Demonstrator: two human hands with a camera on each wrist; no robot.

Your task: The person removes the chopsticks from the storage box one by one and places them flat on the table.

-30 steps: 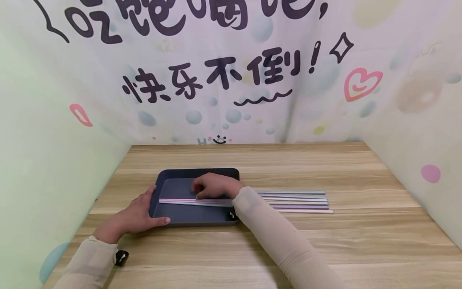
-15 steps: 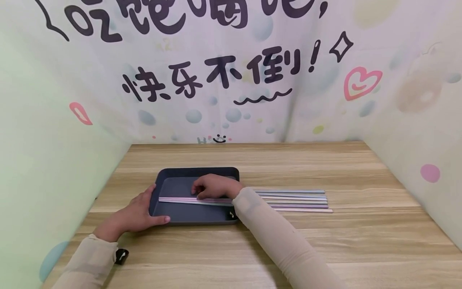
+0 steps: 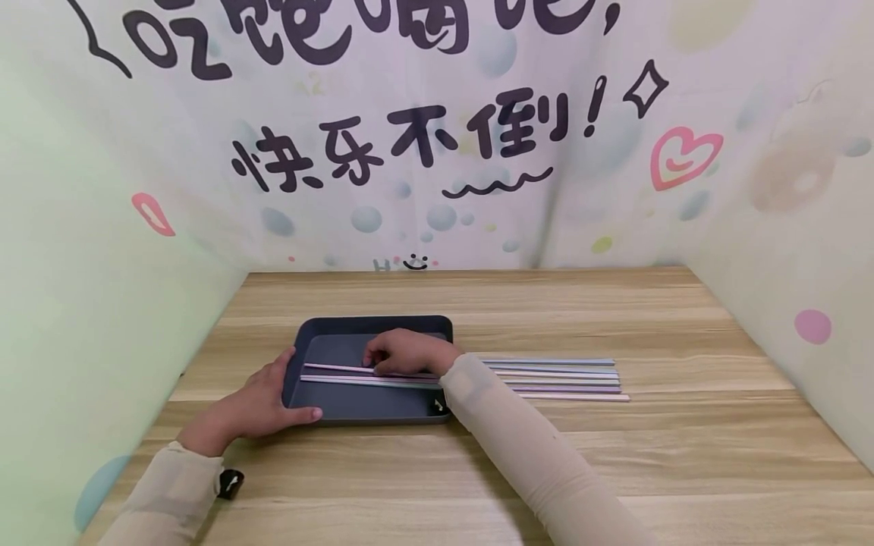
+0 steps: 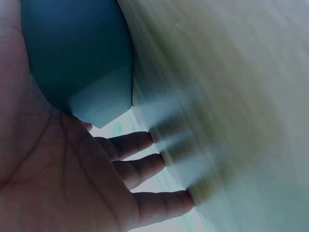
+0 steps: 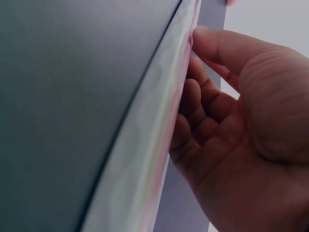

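Observation:
My left hand [image 3: 256, 402] rests against the left end of a dark grey tray [image 3: 382, 409], thumb along its near rim and fingers at the left rim. In the left wrist view, its fingers [image 4: 166, 205] are extended beside the tray [image 4: 77, 53]. Over the middle of the tray, my right hand [image 3: 410, 353] pinches a long thin pink stick [image 3: 334, 368] between thumb and fingertips. Just nearer lie other pastel sticks [image 3: 355, 381], side by side on the tray floor. The right wrist view shows the thumb [image 5: 231, 46] right at the sticks' edge.
Several more pastel sticks [image 3: 567, 375] lie in a row on the wooden table [image 3: 614, 470], right of the tray and partly behind my right sleeve [image 3: 519, 440]. A printed cloth wall [image 3: 410, 227] stands behind the table, with pale walls at both sides.
The left end of the pink stick has shifted toward the far side, apart from the sticks it lay against. My right hand has barely moved, and my left hand stays at the tray.

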